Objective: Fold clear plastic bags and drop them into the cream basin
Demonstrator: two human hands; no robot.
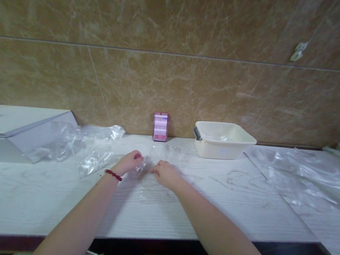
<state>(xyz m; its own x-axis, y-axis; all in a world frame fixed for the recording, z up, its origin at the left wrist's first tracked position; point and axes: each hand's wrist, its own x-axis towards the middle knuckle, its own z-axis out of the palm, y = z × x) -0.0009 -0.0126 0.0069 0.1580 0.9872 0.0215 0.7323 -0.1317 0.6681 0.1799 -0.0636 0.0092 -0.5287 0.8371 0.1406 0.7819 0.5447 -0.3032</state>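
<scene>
My left hand (130, 161) is closed, its fingers curled around a small piece of clear plastic (141, 165) that shows past the fingertips. A red bead bracelet (113, 174) circles that wrist. Just to its right, my right hand (164, 174) hovers low over the table with fingers bent and pinched together. What those fingers hold, if anything, is too transparent to make out. Behind the hands lie several faint clear plastic pieces (181, 154). Crumpled clear plastic bags (94, 161) spread out left of my left hand.
A cream plastic tub (223, 148) with a grey handle stands against the tiled wall at back right. A phone (160, 127) leans on the wall. At far left is a white cardboard box (24, 124); clear plastic sheeting (305, 179) covers the right side of the white table (234, 204).
</scene>
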